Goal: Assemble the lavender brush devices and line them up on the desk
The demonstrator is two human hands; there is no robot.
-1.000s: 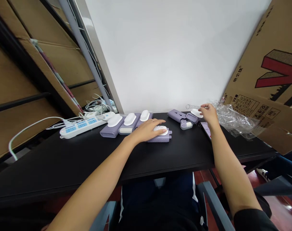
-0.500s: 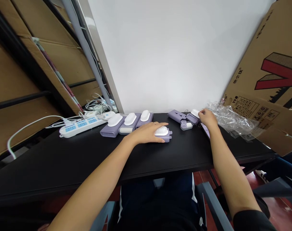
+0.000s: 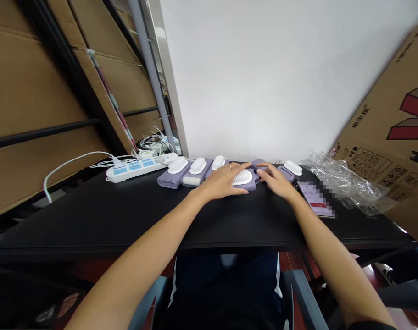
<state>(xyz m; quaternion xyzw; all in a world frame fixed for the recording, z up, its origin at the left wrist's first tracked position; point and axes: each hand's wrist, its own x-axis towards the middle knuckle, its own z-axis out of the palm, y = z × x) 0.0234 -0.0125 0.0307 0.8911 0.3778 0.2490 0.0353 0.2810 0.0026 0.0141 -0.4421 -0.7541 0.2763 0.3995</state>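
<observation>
My left hand (image 3: 222, 182) spans a flat purple case (image 3: 252, 184), thumb on its near edge and fingers along its far side. On top of that case lies a white oval brush (image 3: 243, 177), bristles up, partly under the hand. My right hand (image 3: 275, 179) is beside the case's right end, fingers bent down and close together. Whatever lies under those fingers is hidden. Just behind them show a purple block (image 3: 259, 163) and a purple tray-like part (image 3: 286, 173). Another white oval brush (image 3: 293, 167) lies to the right of that part.
Left of my hands stand several purple cases (image 3: 169, 178) topped with white oval pieces (image 3: 177, 165). A white power strip (image 3: 140, 169) with cables lies farther left. On the right are a phone (image 3: 315, 197), crumpled clear plastic (image 3: 349, 178) and a large cardboard box (image 3: 377, 160). A white wall rises behind.
My right hand has let go of the white brush at the right and moved left beside the case, uncovering the phone. My left hand stays on the case. The view has shifted right.
</observation>
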